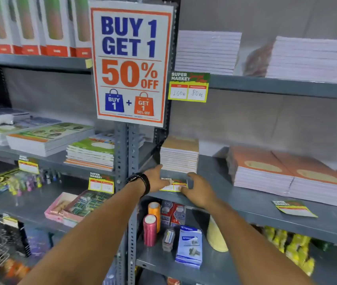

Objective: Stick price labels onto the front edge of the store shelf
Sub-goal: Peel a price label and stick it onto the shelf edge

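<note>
A yellow, green and red price label (174,184) lies against the front edge of the grey middle shelf (266,210), just below a stack of brown notebooks (180,155). My left hand (157,178), with a black watch on the wrist, presses its left end with flat fingers. My right hand (198,190) pinches the label's right end between thumb and fingers. Another loose label (293,208) lies flat on the same shelf further right. A filled-in label (189,87) hangs from the shelf above.
A large "Buy 1 Get 1" poster (131,62) covers the upright post (126,161). Orange notebook stacks (290,175) fill the shelf's right side. Thread spools (151,223) and small packets stand on the shelf below. The left bay carries labels (101,183) too.
</note>
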Demonstrator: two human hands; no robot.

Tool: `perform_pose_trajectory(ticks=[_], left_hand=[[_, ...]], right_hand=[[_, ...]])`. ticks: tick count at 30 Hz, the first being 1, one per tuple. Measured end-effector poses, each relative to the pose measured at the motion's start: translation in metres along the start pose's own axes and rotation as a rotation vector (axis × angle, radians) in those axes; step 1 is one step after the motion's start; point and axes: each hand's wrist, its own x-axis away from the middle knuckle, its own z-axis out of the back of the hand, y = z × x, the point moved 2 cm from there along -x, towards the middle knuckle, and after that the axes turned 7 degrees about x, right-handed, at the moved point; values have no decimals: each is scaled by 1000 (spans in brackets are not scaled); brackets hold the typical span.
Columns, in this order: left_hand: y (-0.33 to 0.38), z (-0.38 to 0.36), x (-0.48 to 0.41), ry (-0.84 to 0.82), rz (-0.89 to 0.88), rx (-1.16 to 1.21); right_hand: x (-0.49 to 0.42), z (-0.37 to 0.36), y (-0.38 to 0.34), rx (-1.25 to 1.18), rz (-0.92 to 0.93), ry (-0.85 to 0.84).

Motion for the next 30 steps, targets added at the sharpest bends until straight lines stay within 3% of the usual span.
perform_pose_trajectory(ticks=[2,6,12,17,30], left_hand=[[1,-4,-1,-56,3,-90],[5,-13,-4,-25,-52,-38],[13,-7,-1,103,-219,266],[18,3,21,-1,-348,403],[-18,-40,73,255,-175,250]], right_hand=[[-3,-1,-6,-15,-13,-15],[-1,-3,-6,-13,-52,-47],[3,3,-2,-159,-57,-32],[6,14,1,-350,-71,125],[41,-31,2,-97,-3,76]])
